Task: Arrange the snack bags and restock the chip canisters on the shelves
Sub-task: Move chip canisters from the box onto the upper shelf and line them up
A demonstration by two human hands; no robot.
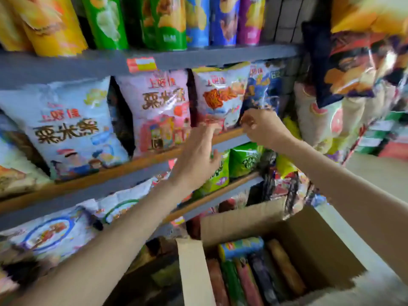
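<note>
While my right hand (257,125) pinches the blue bag (263,89) and my left hand (198,151) spreads beside the orange-print bag (220,98) (both crowded), either could topple off the shelf rail (229,132).

Soft, even daylight fills the aisle, brighter toward the right where the pale floor (375,164) washes out. Glare streaks the glossy hanging bags (362,62) at upper right and the blue bag (262,89) on the middle shelf. Deep shadow sits between the bags and under the shelf boards (154,60). The whole picture is smeared with motion blur and blocky artefacts; print is fuzzy, and shelf lines bow toward the edges.
</note>
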